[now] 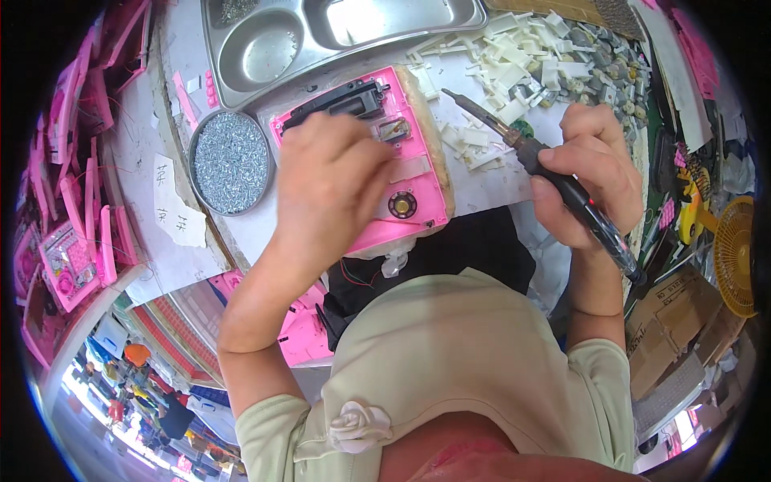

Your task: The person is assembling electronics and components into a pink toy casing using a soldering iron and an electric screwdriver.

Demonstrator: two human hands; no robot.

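Observation:
In my right hand (590, 173) is a soldering iron (562, 181), gripped by its black handle, its metal tip pointing up and left. My left hand (333, 181) is over a pink plastic casing (414, 173), with curled, slightly blurred fingers; whatever they pinch is hidden beneath them. A black plastic part (345, 100) lies along the casing's far edge. Closer to me a small round speaker (402, 205) sits in the casing, and a small metal-and-white part (394, 129) is fixed near its upper right. Under the casing is a pale, padded-looking support (434, 136).
A round dish (231, 161) of small silvery screws is left of the casing. Beyond stands a steel compartment tray (301, 80). White plastic pieces (514, 60) and grey parts (610, 72) are heaped at the far right. Pink casings (68, 257) are stacked at the left.

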